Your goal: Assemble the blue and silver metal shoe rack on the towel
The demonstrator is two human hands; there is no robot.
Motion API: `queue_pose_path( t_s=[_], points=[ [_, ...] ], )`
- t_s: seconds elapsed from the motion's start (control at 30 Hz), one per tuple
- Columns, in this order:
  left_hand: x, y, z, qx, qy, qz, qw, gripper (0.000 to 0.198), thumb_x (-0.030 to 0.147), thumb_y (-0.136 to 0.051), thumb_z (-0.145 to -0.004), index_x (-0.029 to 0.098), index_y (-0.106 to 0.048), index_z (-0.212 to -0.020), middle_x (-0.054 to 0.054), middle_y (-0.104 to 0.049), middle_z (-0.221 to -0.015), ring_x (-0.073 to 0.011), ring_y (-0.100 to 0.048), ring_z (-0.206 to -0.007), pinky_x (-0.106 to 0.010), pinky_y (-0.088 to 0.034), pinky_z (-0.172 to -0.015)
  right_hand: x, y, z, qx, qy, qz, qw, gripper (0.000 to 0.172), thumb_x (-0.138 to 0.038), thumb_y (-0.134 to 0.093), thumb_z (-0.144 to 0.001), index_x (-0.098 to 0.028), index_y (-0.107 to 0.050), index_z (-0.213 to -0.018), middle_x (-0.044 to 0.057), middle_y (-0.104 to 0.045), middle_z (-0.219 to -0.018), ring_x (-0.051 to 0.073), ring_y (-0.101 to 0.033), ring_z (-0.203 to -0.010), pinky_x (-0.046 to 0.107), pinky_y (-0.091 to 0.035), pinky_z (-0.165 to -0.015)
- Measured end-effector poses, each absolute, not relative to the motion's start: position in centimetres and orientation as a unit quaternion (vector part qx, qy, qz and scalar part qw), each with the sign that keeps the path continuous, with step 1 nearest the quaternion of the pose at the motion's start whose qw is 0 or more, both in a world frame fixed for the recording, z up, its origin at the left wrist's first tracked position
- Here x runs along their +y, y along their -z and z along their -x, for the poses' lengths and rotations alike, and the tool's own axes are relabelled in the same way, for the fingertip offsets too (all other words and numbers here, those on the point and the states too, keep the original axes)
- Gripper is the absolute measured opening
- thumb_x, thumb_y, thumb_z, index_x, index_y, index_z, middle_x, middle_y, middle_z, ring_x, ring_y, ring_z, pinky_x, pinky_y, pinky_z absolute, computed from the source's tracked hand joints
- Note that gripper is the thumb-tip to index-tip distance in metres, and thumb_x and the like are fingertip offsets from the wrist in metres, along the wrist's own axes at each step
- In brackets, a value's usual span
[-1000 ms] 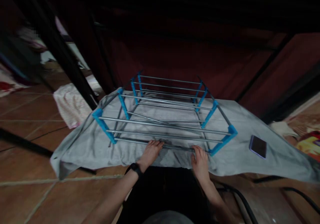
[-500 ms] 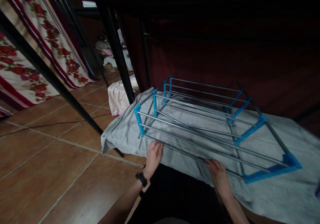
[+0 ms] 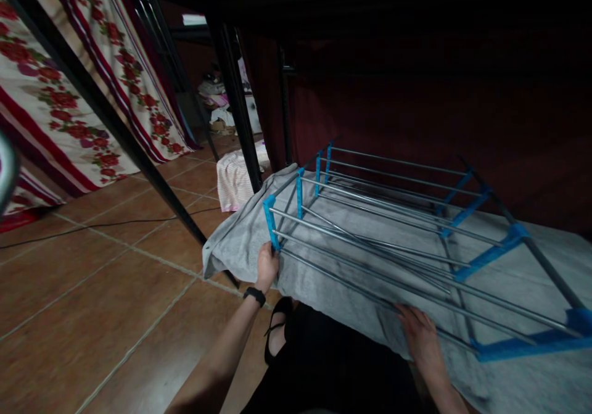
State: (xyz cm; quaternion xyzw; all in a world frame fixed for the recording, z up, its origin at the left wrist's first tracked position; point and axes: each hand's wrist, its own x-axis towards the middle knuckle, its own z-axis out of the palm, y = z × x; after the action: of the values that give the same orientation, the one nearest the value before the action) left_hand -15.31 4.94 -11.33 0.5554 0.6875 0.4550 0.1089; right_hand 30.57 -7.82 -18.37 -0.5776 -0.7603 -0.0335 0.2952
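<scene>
A rack of metal rods with blue plastic side pieces (image 3: 398, 241) lies on a grey cloth (image 3: 240, 241) spread over the floor. My left hand (image 3: 267, 264), with a black watch on the wrist, is closed around the near left corner of the rack at the bottom of a blue side piece. My right hand (image 3: 419, 337) rests on the nearest rod toward the right, its fingers lying over the rod and the cloth.
Black metal posts (image 3: 234, 99) rise at the left of the cloth. A pale striped cloth (image 3: 234, 179) lies on the brown tiled floor (image 3: 92, 290) behind them. A floral curtain (image 3: 69, 93) hangs at far left. A dark red wall stands behind the rack.
My left hand has slid left along the nearest rod to the rack's near left corner and closed on it. The view has turned left; my right hand stays on the rod.
</scene>
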Motion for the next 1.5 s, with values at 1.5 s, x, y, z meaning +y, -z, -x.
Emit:
queue_pose_path(
  t_s=[1.5],
  points=[
    [4.1,14.4,13.9,0.694,-0.496,-0.505,0.128,0.027,0.003,-0.052,-0.074,0.014,-0.068,-0.093,-0.007,-0.06,-0.087,-0.0199,-0.059,-0.082,-0.034,-0.048,-0.08,-8.6,17.9,-31.8,-0.763,-0.014,0.577,0.293,0.034,-0.036,-0.04,-0.097,-0.023,-0.064,-0.116,0.007,-0.068,-0.111,0.025,-0.061,-0.102,0.042,-0.046,-0.087]
  ],
)
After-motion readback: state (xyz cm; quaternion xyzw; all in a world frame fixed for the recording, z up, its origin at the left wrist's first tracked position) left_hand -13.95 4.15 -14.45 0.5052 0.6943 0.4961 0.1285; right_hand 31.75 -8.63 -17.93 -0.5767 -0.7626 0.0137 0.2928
